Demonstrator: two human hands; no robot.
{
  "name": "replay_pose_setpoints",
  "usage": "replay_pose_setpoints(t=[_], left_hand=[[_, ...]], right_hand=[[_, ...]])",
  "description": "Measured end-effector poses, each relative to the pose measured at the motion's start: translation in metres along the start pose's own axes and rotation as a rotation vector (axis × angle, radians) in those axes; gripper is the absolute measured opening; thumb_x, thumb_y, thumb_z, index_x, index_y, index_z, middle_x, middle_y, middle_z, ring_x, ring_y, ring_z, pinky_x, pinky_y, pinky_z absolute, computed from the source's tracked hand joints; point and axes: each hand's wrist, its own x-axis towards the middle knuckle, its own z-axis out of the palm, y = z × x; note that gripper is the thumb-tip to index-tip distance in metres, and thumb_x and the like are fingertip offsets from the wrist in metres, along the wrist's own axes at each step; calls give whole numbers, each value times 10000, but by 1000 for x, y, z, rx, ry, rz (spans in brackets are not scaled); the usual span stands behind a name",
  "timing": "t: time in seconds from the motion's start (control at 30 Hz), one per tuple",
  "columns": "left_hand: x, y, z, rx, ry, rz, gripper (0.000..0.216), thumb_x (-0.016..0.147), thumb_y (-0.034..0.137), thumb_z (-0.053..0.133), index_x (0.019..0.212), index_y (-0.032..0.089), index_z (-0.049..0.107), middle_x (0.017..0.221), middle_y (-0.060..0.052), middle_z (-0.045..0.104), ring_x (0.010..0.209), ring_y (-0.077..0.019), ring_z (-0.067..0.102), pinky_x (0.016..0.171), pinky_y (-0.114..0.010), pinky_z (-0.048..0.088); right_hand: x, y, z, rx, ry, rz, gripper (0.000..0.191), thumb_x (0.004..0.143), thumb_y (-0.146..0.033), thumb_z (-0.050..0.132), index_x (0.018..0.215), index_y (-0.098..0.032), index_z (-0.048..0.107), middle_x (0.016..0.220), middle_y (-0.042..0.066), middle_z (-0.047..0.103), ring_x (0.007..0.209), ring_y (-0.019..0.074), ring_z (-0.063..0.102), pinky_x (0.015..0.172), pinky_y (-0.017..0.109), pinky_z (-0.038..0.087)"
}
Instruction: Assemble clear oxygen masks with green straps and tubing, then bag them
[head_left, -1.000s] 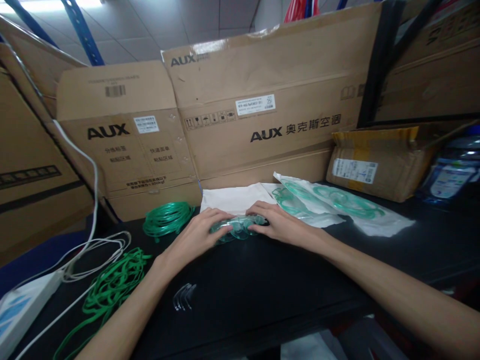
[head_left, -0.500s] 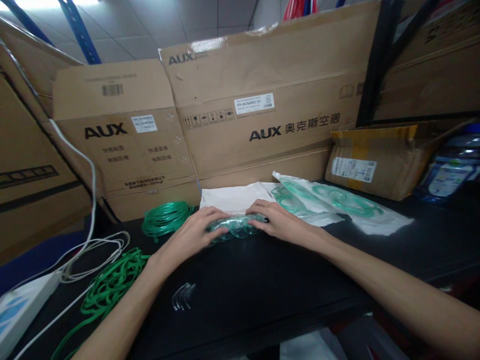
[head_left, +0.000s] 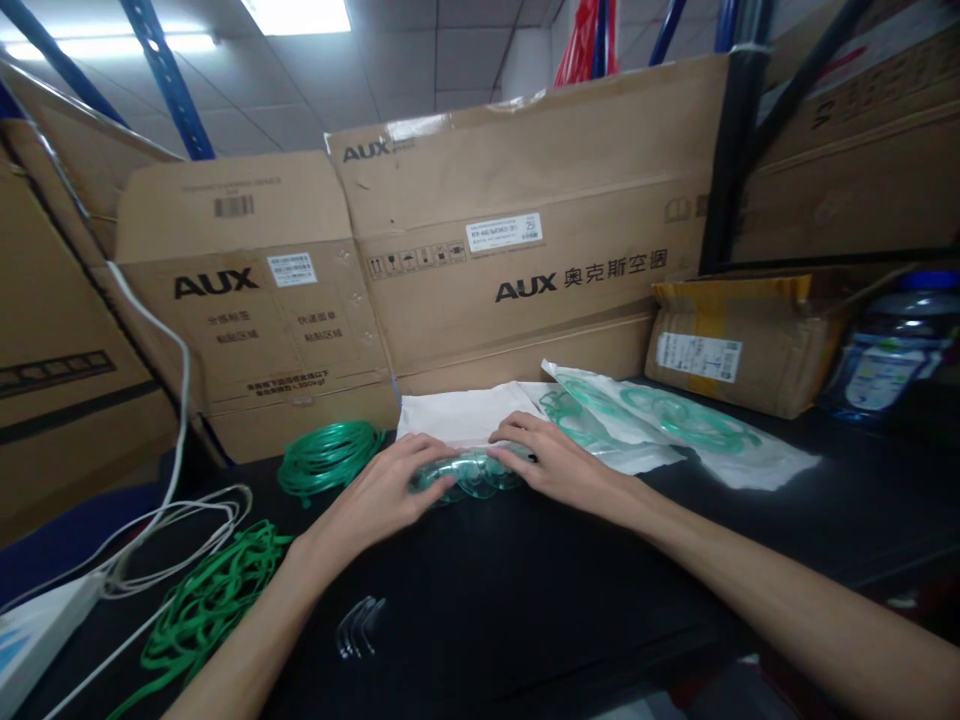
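A row of clear green-tinted plastic pieces, which look like nested oxygen masks, lies on the black tabletop. My left hand is closed on the left end of this row, thumb in front and fingers behind. At the right end my right hand grips it too, with the thumb mostly hidden. Behind the masks is a flat white packet. Clear-fronted white pouches with green tubing inside lie to the right. A coil of green tubing sits beyond my left wrist.
Tangled green straps lie by my left forearm, beside a white cable and a power strip. Thin metal strips lie in front. Large cardboard sheets stand behind. A small box and a blue-capped bottle are at right.
The view has tilted up slightly, so the scene sits lower in the picture. Both hands keep their hold on the masks, with little visible movement.
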Motion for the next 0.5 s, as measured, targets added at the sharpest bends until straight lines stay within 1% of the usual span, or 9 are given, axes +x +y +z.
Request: replay_pose_setpoints(t=[0.07, 0.13, 0.2, 0.23, 0.3, 0.37, 0.43, 0.5], left_hand=[[0, 2, 0, 4, 6, -8, 292, 991, 349, 580, 1262, 277, 662, 1215, -55, 682, 1142, -236, 626, 1017, -373, 479], [0, 5, -1, 15, 33, -15, 296, 995, 350, 577, 1269, 273, 657, 1220, -58, 675, 1146, -237, 620, 1022, -381, 476], [0, 7, -2, 29, 85, -14, 284, 995, 339, 580, 1257, 263, 661, 1214, -63, 672, 1137, -236, 620, 1011, -382, 480], [1, 7, -2, 34, 115, -9, 271, 998, 329, 575, 1244, 259, 666, 1202, -66, 674, 1127, -235, 621, 1000, -381, 485], [1, 8, -3, 35, 160, 9, 243, 1013, 310, 548, 1210, 249, 677, 1165, -70, 687, 1097, -230, 628, 970, -374, 494], [1, 8, -4, 34, 181, 27, 231, 1028, 295, 519, 1172, 240, 690, 1119, -71, 704, 1058, -226, 636, 937, -369, 501], [1, 8, -5, 31, 188, 39, 225, 1028, 286, 516, 1143, 234, 703, 1082, -71, 716, 1020, -223, 644, 911, -365, 506], [0, 9, -5, 26, 190, 41, 219, 1023, 278, 526, 1126, 233, 714, 1065, -69, 721, 1002, -221, 649, 900, -361, 510]], right_hand=[[3, 0, -5, -18, 30, 2, 225, 1038, -305, 513, 1054, -173, 694, 1047, 87, 669, 995, 216, 647, 911, 342, 490], [6, 4, -15, -86, 63, 24, 213, 1027, -282, 525, 1029, -163, 702, 1047, 97, 676, 999, 227, 648, 913, 347, 490], [8, 12, -32, -218, 77, 86, 218, 1017, -276, 533, 998, -152, 712, 1046, 118, 683, 1008, 252, 648, 911, 365, 493], [8, 17, -43, -313, 69, 143, 235, 1016, -284, 528, 985, -147, 716, 1041, 132, 686, 1010, 268, 647, 905, 378, 495], [5, 28, -65, -556, 12, 293, 285, 1018, -310, 502, 960, -142, 726, 1010, 160, 692, 1006, 305, 641, 876, 410, 501], [-3, 39, -83, -799, -74, 474, 319, 1017, -327, 479, 966, -139, 732, 1000, 191, 686, 1011, 340, 631, 829, 433, 506], [-15, 48, -95, -890, -119, 561, 266, 987, -292, 524, 978, -132, 737, 1008, 212, 685, 1036, 368, 623, 813, 448, 502], [-28, 55, -98, -912, -153, 601, 203, 944, -259, 589, 989, -132, 741, 1032, 220, 694, 1053, 383, 625, 819, 461, 497]])
